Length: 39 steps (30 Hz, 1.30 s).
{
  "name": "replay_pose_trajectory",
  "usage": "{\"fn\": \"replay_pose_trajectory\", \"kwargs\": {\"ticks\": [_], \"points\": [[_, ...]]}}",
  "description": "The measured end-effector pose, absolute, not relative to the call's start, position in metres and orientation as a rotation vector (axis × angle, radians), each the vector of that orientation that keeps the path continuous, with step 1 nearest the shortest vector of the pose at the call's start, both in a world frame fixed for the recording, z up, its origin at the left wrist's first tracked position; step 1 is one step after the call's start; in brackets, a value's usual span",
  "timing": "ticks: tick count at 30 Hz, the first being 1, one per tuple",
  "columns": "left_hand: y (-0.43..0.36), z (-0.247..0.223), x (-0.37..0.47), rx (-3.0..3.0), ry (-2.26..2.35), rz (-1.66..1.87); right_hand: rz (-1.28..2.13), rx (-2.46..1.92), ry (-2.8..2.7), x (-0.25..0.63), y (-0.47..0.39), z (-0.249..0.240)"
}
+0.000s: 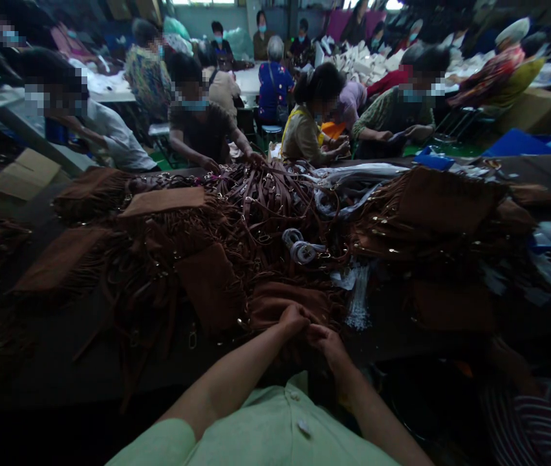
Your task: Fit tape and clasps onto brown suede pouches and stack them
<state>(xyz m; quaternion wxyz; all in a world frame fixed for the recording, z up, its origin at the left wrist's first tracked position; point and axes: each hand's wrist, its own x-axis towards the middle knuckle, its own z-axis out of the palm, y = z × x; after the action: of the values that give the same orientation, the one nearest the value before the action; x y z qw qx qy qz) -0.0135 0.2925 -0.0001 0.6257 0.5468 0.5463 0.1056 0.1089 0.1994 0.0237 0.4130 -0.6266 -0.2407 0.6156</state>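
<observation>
A brown suede bag with fringe [275, 298] lies right in front of me at the near side of the table. At its near edge my left hand [295, 317] is closed, its fingers pinching the bag. My right hand [323, 338] is closed too, fingertips meeting the left ones at the same edge. The exact part between the fingers is too dark and small to make out. Just left of this bag is another brown bag [211, 285]. To the right lies a bundle of thin clear plastic strands [359, 298].
Brown straps with metal clasps [270, 194] are heaped at the table's middle. A pile of fringed bags [440, 207] stands on the right, a coiled whitish cord [299, 246] ahead. Co-workers sit across the table; a striped sleeve [522, 414] shows at my right.
</observation>
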Motion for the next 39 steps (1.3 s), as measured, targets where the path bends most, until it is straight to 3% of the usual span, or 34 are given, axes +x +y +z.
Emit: {"fn": "replay_pose_trajectory", "kwargs": {"ticks": [7, 19, 23, 28, 31, 35, 39], "points": [[0.294, 0.000, -0.010, 1.107, 1.206, 0.344, 0.940, -1.903, -1.060, 0.107, 0.208, 0.020], [0.289, 0.019, -0.020, 0.784, 1.132, 0.650, 0.889, -1.874, -1.238, 0.098, 0.232, 0.020], [0.324, 0.032, -0.015, 1.137, 1.110, 0.591, 0.905, -1.828, -1.082, 0.101, 0.235, 0.013], [0.425, 0.077, 0.008, 2.084, 1.489, 0.645, 0.976, -1.834, -1.068, 0.102, 0.235, 0.011], [0.475, 0.090, 0.027, 2.476, 1.408, 0.438, 1.015, -1.833, -1.080, 0.102, 0.234, 0.014], [0.494, 0.087, 0.042, 2.550, 1.399, 0.192, 1.058, -1.848, -1.040, 0.102, 0.233, 0.013], [0.470, 0.087, 0.026, 2.494, 1.308, 0.420, 1.104, -1.811, -1.005, 0.104, 0.232, 0.011]]}}
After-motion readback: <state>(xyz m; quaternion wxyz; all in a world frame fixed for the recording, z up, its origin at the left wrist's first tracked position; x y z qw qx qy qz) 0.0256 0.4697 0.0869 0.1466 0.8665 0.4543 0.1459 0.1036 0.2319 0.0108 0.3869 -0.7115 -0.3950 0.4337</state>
